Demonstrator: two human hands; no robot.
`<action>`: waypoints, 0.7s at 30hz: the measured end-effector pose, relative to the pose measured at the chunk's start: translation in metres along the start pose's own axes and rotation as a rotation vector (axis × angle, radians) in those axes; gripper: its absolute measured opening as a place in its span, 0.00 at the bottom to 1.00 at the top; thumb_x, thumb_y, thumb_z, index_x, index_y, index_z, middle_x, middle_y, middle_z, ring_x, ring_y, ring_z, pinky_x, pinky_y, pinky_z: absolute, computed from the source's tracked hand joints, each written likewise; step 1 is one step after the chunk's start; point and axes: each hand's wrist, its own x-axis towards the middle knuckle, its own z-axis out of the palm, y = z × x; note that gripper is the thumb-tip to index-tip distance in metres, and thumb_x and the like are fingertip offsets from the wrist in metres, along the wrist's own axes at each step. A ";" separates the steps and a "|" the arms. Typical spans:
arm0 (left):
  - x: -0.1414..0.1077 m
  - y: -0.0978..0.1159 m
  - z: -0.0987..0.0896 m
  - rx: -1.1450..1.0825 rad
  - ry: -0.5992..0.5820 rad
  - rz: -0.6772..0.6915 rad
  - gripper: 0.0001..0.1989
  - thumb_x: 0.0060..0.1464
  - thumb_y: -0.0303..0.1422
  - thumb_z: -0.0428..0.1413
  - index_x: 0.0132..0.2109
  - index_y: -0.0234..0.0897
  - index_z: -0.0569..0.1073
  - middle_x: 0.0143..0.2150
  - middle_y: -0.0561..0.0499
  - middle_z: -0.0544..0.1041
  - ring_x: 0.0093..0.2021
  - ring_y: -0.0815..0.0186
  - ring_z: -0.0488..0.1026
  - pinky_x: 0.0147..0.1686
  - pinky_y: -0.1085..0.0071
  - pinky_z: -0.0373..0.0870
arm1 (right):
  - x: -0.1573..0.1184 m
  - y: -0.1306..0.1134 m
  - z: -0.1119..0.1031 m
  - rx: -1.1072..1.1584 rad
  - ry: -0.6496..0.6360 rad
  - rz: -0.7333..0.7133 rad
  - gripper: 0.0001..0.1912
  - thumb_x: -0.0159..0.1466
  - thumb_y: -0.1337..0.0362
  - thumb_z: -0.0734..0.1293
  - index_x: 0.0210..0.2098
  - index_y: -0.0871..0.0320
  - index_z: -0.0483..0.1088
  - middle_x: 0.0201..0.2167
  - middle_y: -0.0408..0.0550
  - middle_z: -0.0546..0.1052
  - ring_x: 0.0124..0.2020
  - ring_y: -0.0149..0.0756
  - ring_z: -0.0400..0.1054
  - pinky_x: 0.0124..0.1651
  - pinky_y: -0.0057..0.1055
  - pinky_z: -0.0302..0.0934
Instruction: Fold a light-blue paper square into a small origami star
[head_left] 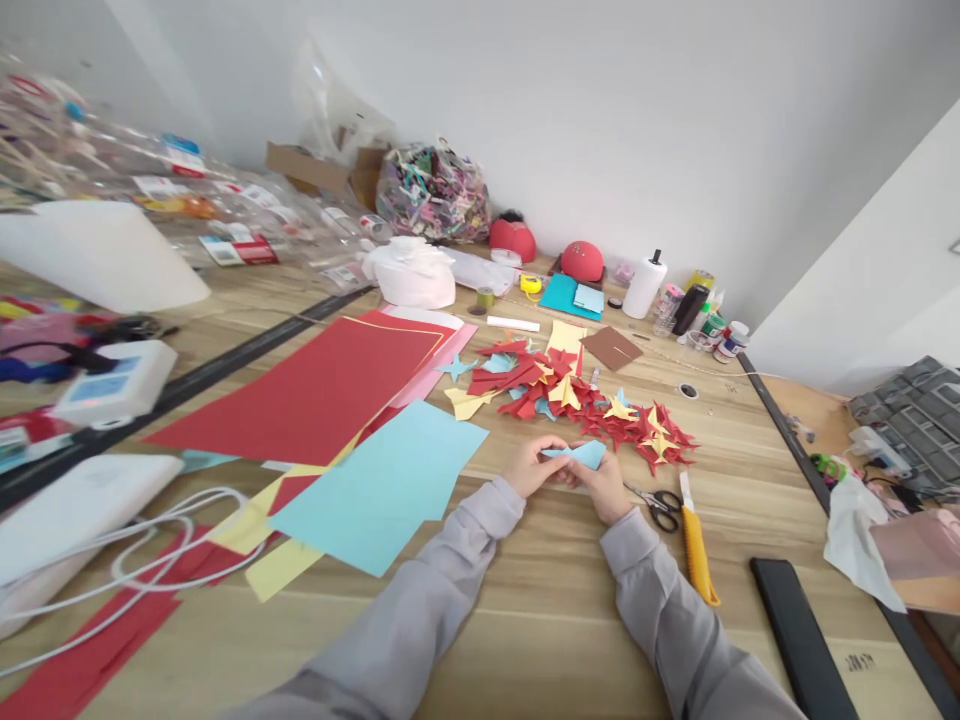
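Observation:
Between my two hands is a small folded piece of light blue paper (589, 454), held just above the wooden table. My left hand (534, 464) pinches its left end with thumb and fingers. On the other side my right hand (604, 484) grips the paper, its fingers partly hidden behind it. Just beyond lies a heap of folded paper shapes (517, 378) in red, yellow and blue. Left of my hands are a large light blue sheet (382, 485) and large red sheets (315, 385).
Black-handled scissors (663, 510) and a yellow-handled utility knife (697, 555) lie right of my right hand. A black case (802, 635) sits nearer the right edge. White cable (187, 520) loops at left. Bottles (645, 287) and red pincushion-like domes (582, 261) stand by the wall.

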 end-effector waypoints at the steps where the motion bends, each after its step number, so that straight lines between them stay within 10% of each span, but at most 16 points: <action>1: 0.002 0.000 0.001 -0.003 -0.014 0.000 0.16 0.39 0.39 0.65 0.33 0.33 0.72 0.21 0.55 0.74 0.22 0.68 0.72 0.27 0.71 0.70 | 0.001 0.000 -0.001 0.001 0.010 -0.014 0.20 0.47 0.57 0.75 0.36 0.60 0.72 0.18 0.40 0.74 0.18 0.31 0.66 0.22 0.28 0.62; 6: 0.013 -0.007 0.000 -0.093 -0.017 -0.039 0.21 0.36 0.42 0.66 0.35 0.33 0.72 0.22 0.53 0.75 0.21 0.66 0.73 0.26 0.69 0.70 | 0.013 0.002 -0.001 -0.016 0.130 -0.100 0.13 0.48 0.59 0.74 0.22 0.60 0.69 0.15 0.39 0.71 0.17 0.27 0.62 0.23 0.26 0.58; 21: 0.009 0.003 0.001 -0.229 0.005 -0.107 0.17 0.40 0.39 0.64 0.34 0.35 0.69 0.20 0.56 0.74 0.19 0.68 0.71 0.23 0.71 0.69 | 0.012 -0.005 0.008 0.047 0.091 -0.012 0.12 0.50 0.60 0.74 0.22 0.60 0.69 0.17 0.41 0.72 0.17 0.27 0.63 0.22 0.27 0.58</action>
